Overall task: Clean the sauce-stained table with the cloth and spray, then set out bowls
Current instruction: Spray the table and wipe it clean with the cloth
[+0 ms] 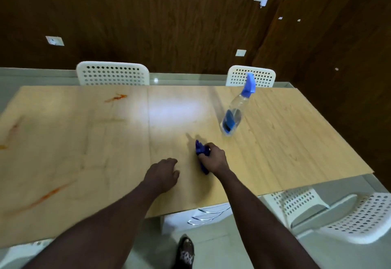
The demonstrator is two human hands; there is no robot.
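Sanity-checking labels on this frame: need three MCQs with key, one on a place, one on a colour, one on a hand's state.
1. Where is the spray bottle?
A) on the table, beyond the right hand
B) on a chair seat
C) on the floor

2. What colour is the cloth?
A) white
B) blue
C) yellow

3. What is the right hand doing?
A) lying flat and empty
B) squeezing the bottle's trigger
C) gripping the cloth

Key: 1 A, the bottle stands on the tabletop with no hand on it. 2 B, the bunched cloth is deep blue. 3 C, the fingers curl round the cloth on the table.
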